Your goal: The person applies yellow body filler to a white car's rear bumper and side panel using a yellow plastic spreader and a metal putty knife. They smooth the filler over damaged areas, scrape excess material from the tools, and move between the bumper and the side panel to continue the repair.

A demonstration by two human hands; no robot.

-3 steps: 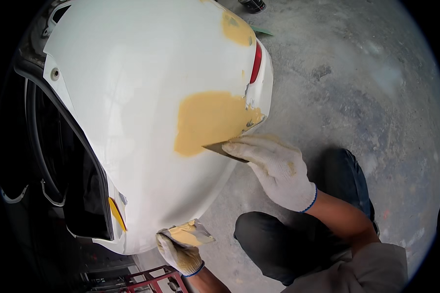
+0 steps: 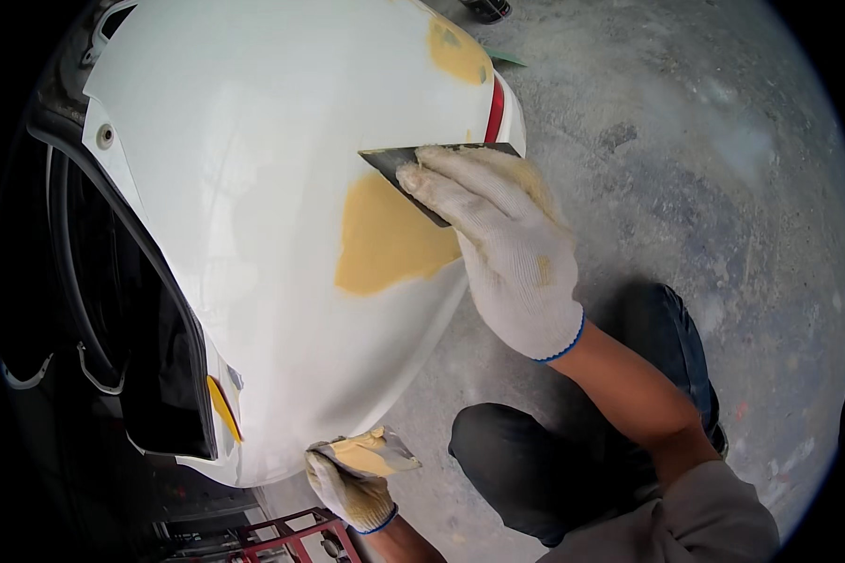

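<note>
A white car body panel point(image 2: 235, 188) fills the view's middle, with an ochre filler patch point(image 2: 385, 244) on it and a smaller patch point(image 2: 455, 52) higher up. My right hand point(image 2: 507, 235), in a knitted glove, grips a dark flat spreader point(image 2: 380, 161) over the top of the larger patch, below the red strip point(image 2: 494, 108). My left hand point(image 2: 347, 488), also gloved, grips a metal plate point(image 2: 394, 450) smeared with pale filler at the panel's lower edge.
Grey concrete floor point(image 2: 685, 169) lies to the right, with my bent knees point(image 2: 498, 460) low on it. A dark can point(image 2: 486, 9) and green flat object point(image 2: 505, 58) are at the top. A red metal frame point(image 2: 291, 530) is at lower left; a dark opening point(image 2: 164, 375) borders the panel.
My right hand has moved up with the spreader, from the lower edge of the large patch to its top. My left hand has shifted slightly right.
</note>
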